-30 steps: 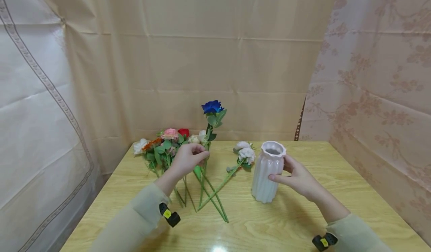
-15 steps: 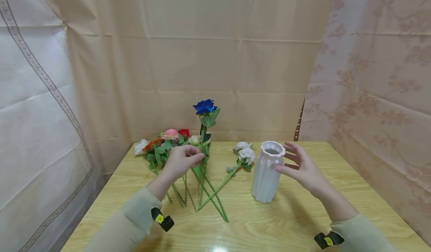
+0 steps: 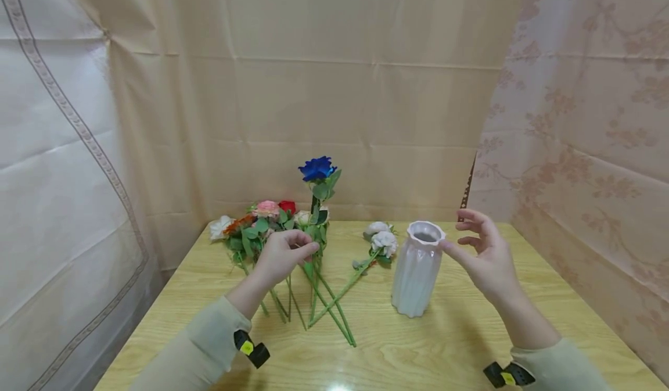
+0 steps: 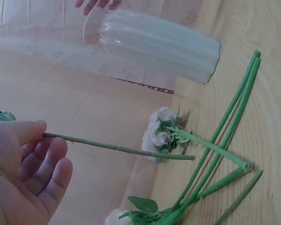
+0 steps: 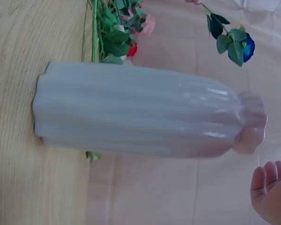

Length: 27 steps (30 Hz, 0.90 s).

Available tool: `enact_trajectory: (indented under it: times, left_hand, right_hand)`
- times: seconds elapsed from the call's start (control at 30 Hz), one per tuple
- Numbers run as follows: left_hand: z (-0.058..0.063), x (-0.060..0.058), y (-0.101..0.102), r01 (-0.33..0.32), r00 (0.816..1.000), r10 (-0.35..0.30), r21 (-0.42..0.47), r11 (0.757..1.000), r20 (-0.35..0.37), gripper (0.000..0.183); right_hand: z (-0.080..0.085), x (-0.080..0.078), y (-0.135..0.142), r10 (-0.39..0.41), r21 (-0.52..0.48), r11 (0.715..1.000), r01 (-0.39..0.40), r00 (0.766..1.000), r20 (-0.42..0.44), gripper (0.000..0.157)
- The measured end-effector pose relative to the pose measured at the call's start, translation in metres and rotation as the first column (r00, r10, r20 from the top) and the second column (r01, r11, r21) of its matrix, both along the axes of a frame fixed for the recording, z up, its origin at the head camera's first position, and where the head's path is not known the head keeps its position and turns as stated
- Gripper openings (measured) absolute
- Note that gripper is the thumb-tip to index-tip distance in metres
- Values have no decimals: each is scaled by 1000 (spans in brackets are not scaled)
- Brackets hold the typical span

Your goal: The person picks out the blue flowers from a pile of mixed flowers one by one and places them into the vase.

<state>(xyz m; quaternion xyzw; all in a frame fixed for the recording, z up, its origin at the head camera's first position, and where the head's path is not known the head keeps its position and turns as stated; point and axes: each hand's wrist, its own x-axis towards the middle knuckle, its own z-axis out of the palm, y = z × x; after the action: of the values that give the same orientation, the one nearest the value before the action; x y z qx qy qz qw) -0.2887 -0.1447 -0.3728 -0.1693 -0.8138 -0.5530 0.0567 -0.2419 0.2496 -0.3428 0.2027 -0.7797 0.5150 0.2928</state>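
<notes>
My left hand (image 3: 281,258) pinches the stem of a blue rose (image 3: 317,169) between thumb and fingers. The rose stands upright above the table, and its bare stem (image 4: 117,148) points down in the left wrist view. A white fluted vase (image 3: 415,277) with a wavy rim stands upright to the right. Beside that rim is my right hand (image 3: 487,257), fingers loosely bent and nothing in them. Its thumb tip is close to the vase; whether it touches, I cannot tell. The right wrist view shows the other fingers (image 5: 270,176) apart from the vase.
Several artificial flowers, pink (image 3: 266,208), red (image 3: 287,206), orange (image 3: 239,223) and white (image 3: 220,227), lie at the table's back left. White roses (image 3: 384,242) lie left of the vase, their stem crossing other green stems (image 3: 337,315). Curtains (image 3: 355,100) hang behind the wooden table (image 3: 397,356).
My right hand has let go of the vase and moved up and right beside its rim. My left hand has shifted slightly left with the blue rose. The vase stays in place.
</notes>
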Motion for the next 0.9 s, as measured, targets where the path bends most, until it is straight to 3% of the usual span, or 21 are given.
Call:
enact_trajectory:
  times: [0.23,0.4,0.63,0.9]
  left_hand:
    - [-2,6,5,33,999,-33,21,999,2,15]
    - [-3,8,8,52,999,-52,36,998,9,15]
    - [-6,10,15,77,997,-79,75,994,12,15]
    - [-9,12,25,110,993,-114,89,990,36,15]
  right_hand:
    - [5,8,-18,19,10,1000,-18,993,-116,63]
    - [11,13,-34,99,17,995,-97,978,-185,59]
    - [12,22,-59,305,22,952,-304,945,-120,49]
    - [4,18,-80,396,7,918,-396,916,-71,42]
